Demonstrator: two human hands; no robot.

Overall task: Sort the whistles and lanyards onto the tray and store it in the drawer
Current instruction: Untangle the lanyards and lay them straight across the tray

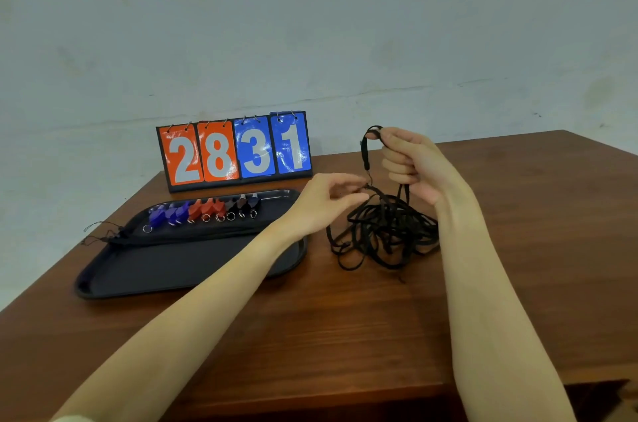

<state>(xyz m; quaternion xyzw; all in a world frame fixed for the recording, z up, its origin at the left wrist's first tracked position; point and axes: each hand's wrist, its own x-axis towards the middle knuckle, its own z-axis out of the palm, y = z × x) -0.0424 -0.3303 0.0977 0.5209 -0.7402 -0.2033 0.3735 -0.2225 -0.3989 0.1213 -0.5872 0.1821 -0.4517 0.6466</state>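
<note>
- Right hand (409,162): raised above the table (345,335), fingers curled tight round one lanyard end (366,152); the loop shows above the fist and the clip hangs below, so lifting it appears meant to draw a single strand free of the pile
- Left hand (326,202): reaches toward the same strand just under the clip, thumb and fingertips closing on it or nearly so; motion blur hides whether they pinch it, so its grip cannot be told
- Tangle (383,235): a heap of black lanyards lying on the table, right of the tray (172,269), with strands rising from it into the right hand; still to be sorted
- Whistles (203,211): a row along the tray's far side, blue, then red, then dark, rings toward the viewer; grouped by colour, this part looks done
- Laid lanyards (179,235): dark straps stretched across the tray in front of the whistles, their thin cords trailing over the left rim onto the table
- Scoreboard (236,150): stands behind the tray, reading 2 8 3 1; no part in the task
- Drawer: not in view; storing the tray is judged a later step
</note>
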